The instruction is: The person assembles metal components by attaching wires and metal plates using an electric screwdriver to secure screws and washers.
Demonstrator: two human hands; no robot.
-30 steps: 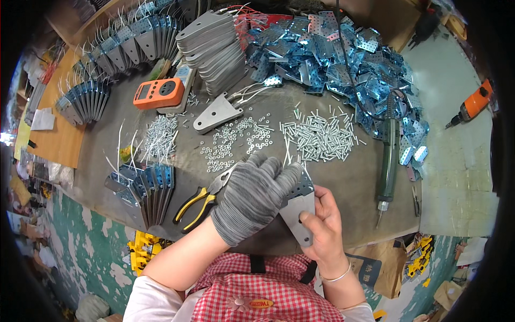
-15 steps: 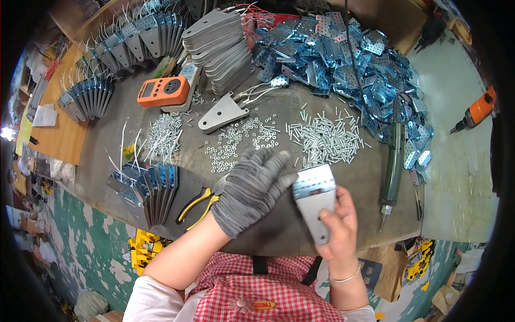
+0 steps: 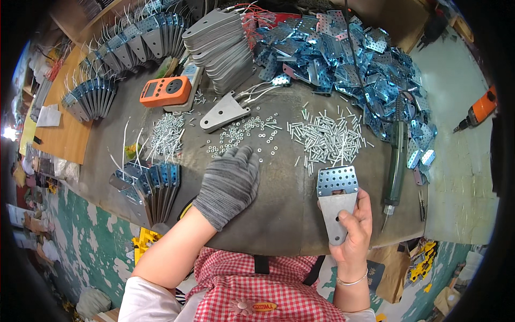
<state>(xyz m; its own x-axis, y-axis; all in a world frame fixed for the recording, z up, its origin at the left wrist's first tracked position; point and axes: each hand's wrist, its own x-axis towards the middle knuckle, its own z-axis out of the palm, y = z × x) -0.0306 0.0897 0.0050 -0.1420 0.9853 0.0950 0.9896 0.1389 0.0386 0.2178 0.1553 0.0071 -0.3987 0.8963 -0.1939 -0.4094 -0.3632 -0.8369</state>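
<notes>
In my bare right hand (image 3: 354, 228) is a grey tapered metal plate (image 3: 337, 206), thumb pressed on its face. A bluish perforated metal bracket (image 3: 337, 180) sits across its wide end, which points away from me beside a pile of screws (image 3: 330, 137). My left hand (image 3: 228, 185), in a grey knit glove, is at the near edge of the scattered nuts (image 3: 236, 134). Its fingers are bent close together, and whatever may be between the tips is hidden. Beneath the left wrist, pliers with a yellow handle (image 3: 186, 209) are mostly covered.
Plates with brackets and white wires (image 3: 153, 185) stand at left. Beyond the nuts lies a wired plate (image 3: 225, 112); behind it are an orange meter (image 3: 165, 90) and stacked plates (image 3: 220, 51). Loose brackets (image 3: 332, 53) heap at the back right, near a green electric screwdriver (image 3: 396, 166).
My left hand has drawn away from the plate, leftward to the nuts, covering most of the pliers. My right hand has shifted the plate right and tilted it, so the bracket's holes face up.
</notes>
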